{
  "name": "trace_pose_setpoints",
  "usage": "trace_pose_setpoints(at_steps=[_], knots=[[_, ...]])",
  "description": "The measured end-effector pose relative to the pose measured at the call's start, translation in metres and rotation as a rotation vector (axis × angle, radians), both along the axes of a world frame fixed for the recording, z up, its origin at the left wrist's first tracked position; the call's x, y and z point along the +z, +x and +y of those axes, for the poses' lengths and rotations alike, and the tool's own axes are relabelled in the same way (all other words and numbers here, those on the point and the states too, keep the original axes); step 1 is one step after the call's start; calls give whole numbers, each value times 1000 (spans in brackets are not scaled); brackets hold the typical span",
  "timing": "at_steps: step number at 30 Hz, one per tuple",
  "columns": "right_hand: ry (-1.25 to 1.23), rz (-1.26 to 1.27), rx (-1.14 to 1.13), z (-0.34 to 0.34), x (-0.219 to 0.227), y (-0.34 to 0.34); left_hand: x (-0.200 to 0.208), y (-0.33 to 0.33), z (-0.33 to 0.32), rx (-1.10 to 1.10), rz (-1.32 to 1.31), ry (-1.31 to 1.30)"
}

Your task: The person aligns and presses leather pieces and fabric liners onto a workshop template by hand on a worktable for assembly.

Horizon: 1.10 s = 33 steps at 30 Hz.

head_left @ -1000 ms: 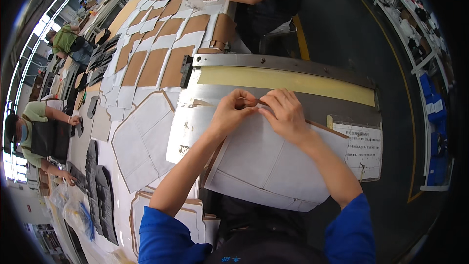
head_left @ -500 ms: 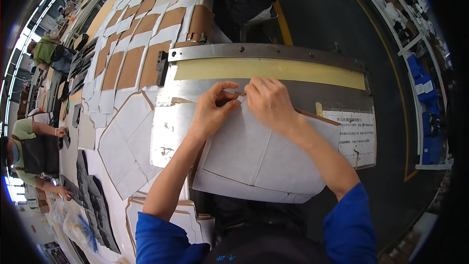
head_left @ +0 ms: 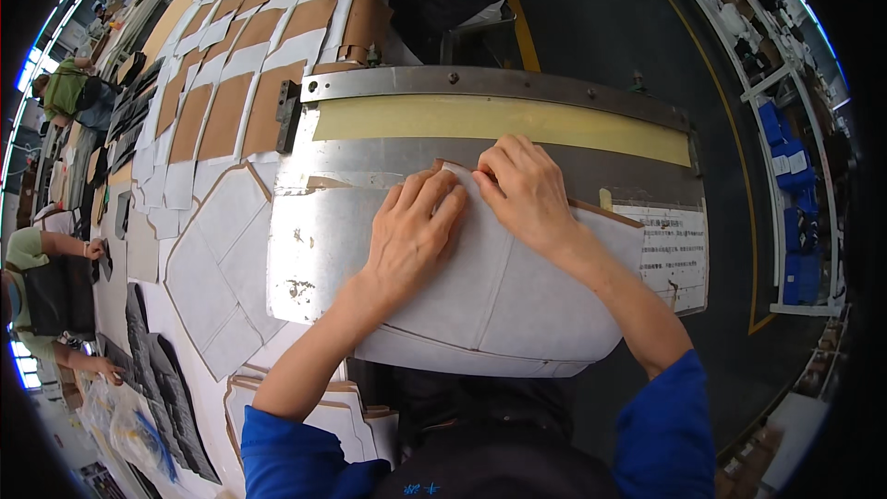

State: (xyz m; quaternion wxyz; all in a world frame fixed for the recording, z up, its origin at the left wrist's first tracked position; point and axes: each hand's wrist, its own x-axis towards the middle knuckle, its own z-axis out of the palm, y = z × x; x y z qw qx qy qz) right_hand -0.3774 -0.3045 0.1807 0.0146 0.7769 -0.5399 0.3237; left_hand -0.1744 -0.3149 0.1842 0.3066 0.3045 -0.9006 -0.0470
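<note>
A large white panel (head_left: 545, 314) with brown edges and thin seam lines lies across the metal machine plate (head_left: 309, 240), its near edge hanging over the plate's front. My left hand (head_left: 411, 236) rests on the panel's left part, palm down, fingers stretched forward and slightly bent. At the panel's far edge, the fingers of my right hand (head_left: 524, 187) are bent and pinched together on the rim. A small brown corner (head_left: 442, 165) shows just beyond the left fingertips. What lies under my right fingers is hidden.
Behind the panel runs a metal bar (head_left: 499, 86) with a yellow strip (head_left: 499, 125) below it. At left, a long table bears brown-and-white pieces (head_left: 231, 111) and another white panel (head_left: 226, 268). Co-workers stand beyond it. Shelving with blue bins (head_left: 795, 166) stands at right.
My left hand has gone from a pinch at the far edge to lying on the panel. My right hand has shifted slightly right along the edge. The view has moved a little.
</note>
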Motion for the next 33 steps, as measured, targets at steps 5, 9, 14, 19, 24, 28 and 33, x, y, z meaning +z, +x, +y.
trace_pose_setpoints(at_steps=[5,9,14,19,24,28,33], knots=[[-90,284,32,-7,-8,-1,-3,-1,4,29,-12,-33],[-38,267,113,-38,5,-34,-4,5,2,26,-53,-76],[359,-164,86,-14,24,-27,-3,8,1,43,-55,-43],[35,153,88,4,12,-33,-1,8,1,45,-47,-43],[122,0,85,2,16,-27,-3,13,1,73,-73,-74],[-45,179,49,-3,8,-12,-2,11,0,60,-77,-65],[355,-36,204,-19,26,-31,-2,17,-2,46,-93,-73]])
